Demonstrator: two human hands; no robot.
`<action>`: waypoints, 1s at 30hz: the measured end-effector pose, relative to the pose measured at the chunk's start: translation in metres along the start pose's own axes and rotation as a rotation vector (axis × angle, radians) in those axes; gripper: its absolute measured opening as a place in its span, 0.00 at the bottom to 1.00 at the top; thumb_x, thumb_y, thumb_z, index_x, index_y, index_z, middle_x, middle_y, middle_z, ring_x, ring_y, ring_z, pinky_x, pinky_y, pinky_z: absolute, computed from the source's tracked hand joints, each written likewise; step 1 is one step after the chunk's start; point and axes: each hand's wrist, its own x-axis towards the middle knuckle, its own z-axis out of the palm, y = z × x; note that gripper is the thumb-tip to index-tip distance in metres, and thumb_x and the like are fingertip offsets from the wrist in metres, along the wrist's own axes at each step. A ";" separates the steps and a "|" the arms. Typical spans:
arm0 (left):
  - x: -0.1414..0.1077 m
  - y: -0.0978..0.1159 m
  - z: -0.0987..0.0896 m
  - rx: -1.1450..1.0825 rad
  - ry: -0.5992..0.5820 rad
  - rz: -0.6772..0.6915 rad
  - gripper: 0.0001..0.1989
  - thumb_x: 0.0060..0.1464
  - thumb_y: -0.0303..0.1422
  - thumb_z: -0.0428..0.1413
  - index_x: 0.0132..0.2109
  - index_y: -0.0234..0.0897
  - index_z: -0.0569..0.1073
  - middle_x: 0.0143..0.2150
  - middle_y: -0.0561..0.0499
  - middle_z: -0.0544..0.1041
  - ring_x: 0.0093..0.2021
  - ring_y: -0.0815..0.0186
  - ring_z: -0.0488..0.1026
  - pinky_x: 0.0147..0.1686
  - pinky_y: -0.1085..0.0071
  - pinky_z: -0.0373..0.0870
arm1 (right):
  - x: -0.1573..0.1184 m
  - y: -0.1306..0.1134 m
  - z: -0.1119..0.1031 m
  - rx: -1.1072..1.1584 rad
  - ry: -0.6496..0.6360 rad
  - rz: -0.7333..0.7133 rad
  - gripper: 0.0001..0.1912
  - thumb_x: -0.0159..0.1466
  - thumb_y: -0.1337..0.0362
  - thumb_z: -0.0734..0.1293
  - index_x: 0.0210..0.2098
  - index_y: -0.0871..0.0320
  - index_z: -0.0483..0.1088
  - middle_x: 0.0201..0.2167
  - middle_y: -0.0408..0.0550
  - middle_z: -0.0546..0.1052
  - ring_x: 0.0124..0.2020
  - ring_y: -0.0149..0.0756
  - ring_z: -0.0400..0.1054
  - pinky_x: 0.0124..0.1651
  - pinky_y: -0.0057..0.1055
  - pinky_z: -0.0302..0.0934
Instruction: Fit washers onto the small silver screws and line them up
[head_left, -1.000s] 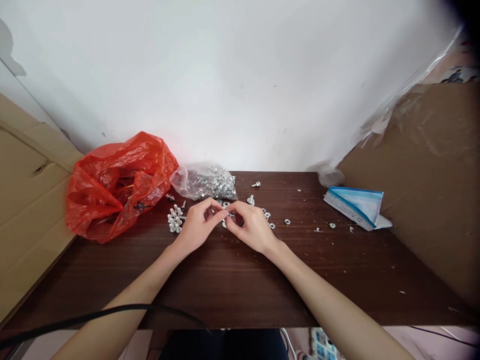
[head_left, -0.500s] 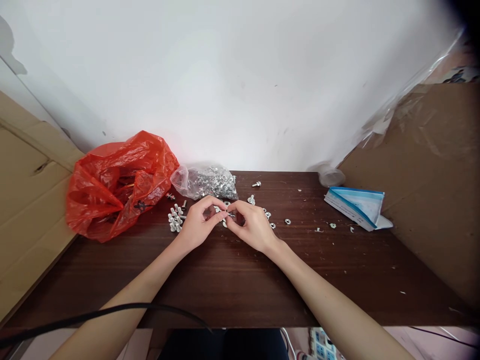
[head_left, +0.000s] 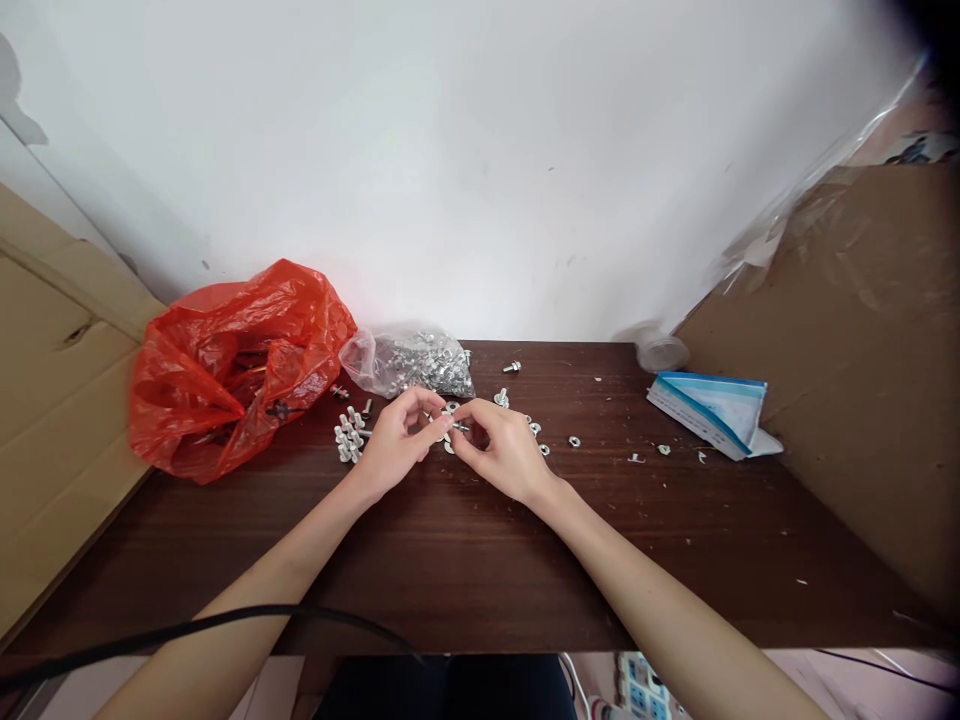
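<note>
My left hand (head_left: 397, 443) and my right hand (head_left: 501, 449) meet fingertip to fingertip over the dark wooden table (head_left: 465, 560). Between the fingertips sits a small metal screw (head_left: 454, 427), pinched from both sides. Just left of my left hand stands a cluster of upright screws (head_left: 349, 436). Loose washers and nuts (head_left: 538, 433) lie scattered to the right of my right hand. A clear bag of metal parts (head_left: 411, 364) rests behind the hands.
A red plastic bag (head_left: 232, 362) bulges at the back left beside a cardboard sheet (head_left: 52, 400). A blue-and-white folded packet (head_left: 712, 410) and a clear round lid (head_left: 661, 352) lie at the back right before another cardboard panel (head_left: 862, 360). A black cable (head_left: 187, 632) crosses the near edge.
Both hands stay joined at the same spot; only the fingertips shift slightly around the small screw. The view has dipped a little.
</note>
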 end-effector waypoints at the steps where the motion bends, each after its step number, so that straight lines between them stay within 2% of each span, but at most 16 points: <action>1: 0.000 0.000 0.000 -0.017 -0.012 -0.018 0.13 0.53 0.38 0.58 0.40 0.35 0.67 0.32 0.53 0.67 0.23 0.75 0.61 0.16 0.79 0.58 | 0.000 0.000 0.000 -0.002 0.002 -0.001 0.06 0.61 0.66 0.63 0.35 0.58 0.71 0.26 0.42 0.73 0.25 0.30 0.64 0.30 0.26 0.57; 8: 0.000 0.003 0.000 -0.003 0.009 0.000 0.12 0.52 0.37 0.59 0.38 0.34 0.69 0.28 0.55 0.66 0.22 0.76 0.61 0.19 0.79 0.59 | 0.000 0.000 -0.001 -0.007 0.000 0.002 0.05 0.61 0.66 0.63 0.35 0.57 0.70 0.25 0.42 0.72 0.24 0.30 0.63 0.29 0.26 0.56; 13: 0.000 0.004 -0.001 0.029 0.027 0.033 0.11 0.50 0.36 0.60 0.37 0.34 0.69 0.31 0.53 0.70 0.24 0.76 0.62 0.21 0.77 0.60 | 0.000 0.001 0.000 -0.014 0.009 0.000 0.04 0.61 0.66 0.63 0.34 0.57 0.70 0.24 0.41 0.71 0.24 0.30 0.63 0.29 0.25 0.56; 30: -0.001 0.008 -0.003 0.003 -0.069 0.035 0.08 0.49 0.31 0.58 0.37 0.34 0.69 0.27 0.55 0.67 0.23 0.75 0.61 0.24 0.76 0.59 | -0.001 -0.001 -0.001 -0.022 0.001 0.023 0.04 0.59 0.66 0.64 0.34 0.57 0.70 0.24 0.41 0.71 0.23 0.30 0.63 0.28 0.25 0.55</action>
